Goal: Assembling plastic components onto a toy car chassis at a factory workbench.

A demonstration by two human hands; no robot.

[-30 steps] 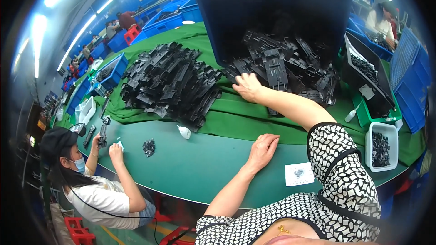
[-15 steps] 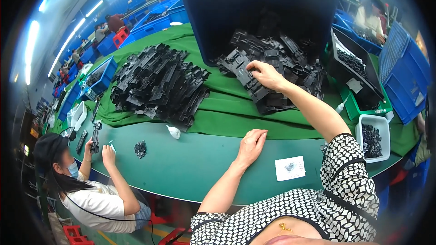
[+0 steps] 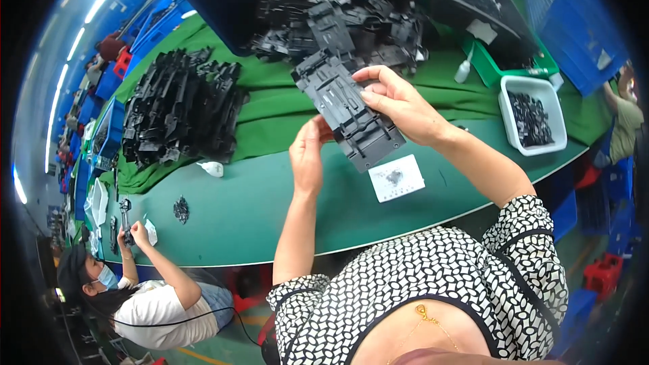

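Between my two hands is a black moulded plastic part (image 3: 346, 109), long and flat with ribs and slots, held tilted over the table's far side. My right hand (image 3: 399, 105) grips its right edge, thumb on the upper face. My left hand (image 3: 309, 159) closes on its left edge, with the fingertips partly behind it. Beyond it, similar black parts (image 3: 331, 27) spill from a big dark bin (image 3: 203, 0). A stacked heap of black parts (image 3: 182, 105) lies on the green cloth (image 3: 270, 111) to the left.
A white tray (image 3: 560, 122) of small black pieces stands right, near a black crate (image 3: 473, 0). On the green table (image 3: 270, 209) lie a white card (image 3: 397, 179), a white bottle (image 3: 213, 169) and small black pieces (image 3: 181, 209). A co-worker (image 3: 162, 290) sits at left holding a black part.
My right hand has drawn the black part out of the pile toward me. My left hand has risen from the table and taken its other edge. The view has shifted right.
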